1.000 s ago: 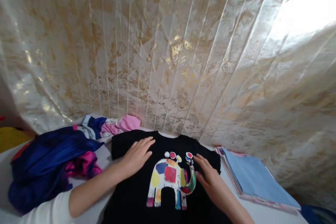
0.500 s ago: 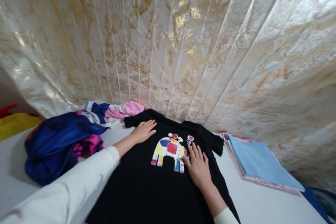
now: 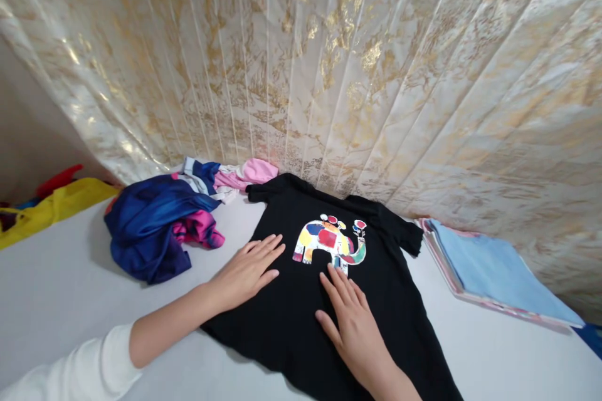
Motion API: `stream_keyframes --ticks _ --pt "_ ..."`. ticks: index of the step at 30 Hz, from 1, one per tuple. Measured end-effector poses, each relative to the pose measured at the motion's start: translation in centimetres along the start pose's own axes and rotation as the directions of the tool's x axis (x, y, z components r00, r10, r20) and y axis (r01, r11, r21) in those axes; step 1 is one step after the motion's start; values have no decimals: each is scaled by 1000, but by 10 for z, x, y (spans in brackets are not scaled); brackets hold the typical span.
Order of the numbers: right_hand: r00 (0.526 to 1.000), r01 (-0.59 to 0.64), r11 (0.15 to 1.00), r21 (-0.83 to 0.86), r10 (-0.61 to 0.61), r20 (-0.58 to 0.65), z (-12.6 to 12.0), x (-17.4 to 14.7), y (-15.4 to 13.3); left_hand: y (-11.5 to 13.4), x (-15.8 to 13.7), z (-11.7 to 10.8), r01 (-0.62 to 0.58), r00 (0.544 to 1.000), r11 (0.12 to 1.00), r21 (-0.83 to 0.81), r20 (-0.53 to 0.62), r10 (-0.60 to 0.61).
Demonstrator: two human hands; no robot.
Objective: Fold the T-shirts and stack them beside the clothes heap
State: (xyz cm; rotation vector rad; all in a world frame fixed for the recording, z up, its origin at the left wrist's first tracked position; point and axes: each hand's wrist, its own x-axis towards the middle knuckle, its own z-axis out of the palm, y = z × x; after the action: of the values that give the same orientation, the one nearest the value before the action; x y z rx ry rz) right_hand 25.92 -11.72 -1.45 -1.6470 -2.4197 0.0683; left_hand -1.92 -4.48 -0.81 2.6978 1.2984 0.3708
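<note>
A black T-shirt (image 3: 291, 319) lies spread out on the white surface, its collar end toward the curtain. A colourful elephant print (image 3: 328, 238) marks its chest. My left hand (image 3: 248, 270) rests flat on the shirt's left side, fingers stretched out, to the left of the print. Just below the elephant's legs, my right hand (image 3: 350, 319) lies on the cloth with its fingers extended. Neither hand grips anything. The shirt's bottom hem is partly outside the view at the lower right.
A crumpled dark blue garment with pink parts (image 3: 145, 225) sits left of the shirt, with pink and white clothing (image 3: 254, 171) behind it. Folded light blue cloth (image 3: 498, 269) tops a stack at right. Yellow fabric (image 3: 61, 203) lies far left. A gold-patterned curtain (image 3: 301, 75) hangs behind.
Both hands have slid down the shirt toward me, uncovering the left sleeve area and the elephant's trunk. The view has shifted, so the scene sits farther right.
</note>
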Motion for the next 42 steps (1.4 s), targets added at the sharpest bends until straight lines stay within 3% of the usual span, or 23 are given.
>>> stream_keyframes --ticks 4,6,8,10,11,15,21,26,31,34,37,42 --pt "980 -197 980 -19 196 -43 -15 12 -3 -9 8 3 70 997 997 35 -36 -69" --pt "990 -135 988 69 138 -35 -25 10 -12 -9 10 4 73 996 997 35 -58 -71" --pt "998 43 978 202 -51 31 -32 5 -26 -9 9 5 61 995 998 33 -81 -58" --pt "976 160 948 275 -194 101 -33 2 -38 -9 7 6 56 994 998 34 -100 -53" --pt "973 161 951 265 -198 120 -32 3 -41 -9 6 7 59 993 998 34 -108 -55" --pt "996 -1 992 130 -11 94 -33 10 -44 -13 6 6 65 991 997 36 -116 -60" --pt "952 193 902 386 -267 147 -42 12 -60 -18 11 2 44 995 999 32 -96 -41" --pt "992 66 961 270 -92 86 -36 12 -52 -17 12 -5 44 996 999 -10 -82 -45" --pt "966 195 914 355 -242 92 -33 6 -51 13 -11 -9 31 998 990 -140 -49 -39" --pt "989 122 947 296 -141 45 -28 6 -43 30 -29 -6 7 1000 976 -217 -20 -11" --pt "997 69 952 298 -72 -3 -29 4 -40 31 -38 -3 -50 999 982 -185 0 50" --pt "987 135 924 358 -156 30 -33 3 -50 16 -29 -6 -47 999 993 -112 -16 45"
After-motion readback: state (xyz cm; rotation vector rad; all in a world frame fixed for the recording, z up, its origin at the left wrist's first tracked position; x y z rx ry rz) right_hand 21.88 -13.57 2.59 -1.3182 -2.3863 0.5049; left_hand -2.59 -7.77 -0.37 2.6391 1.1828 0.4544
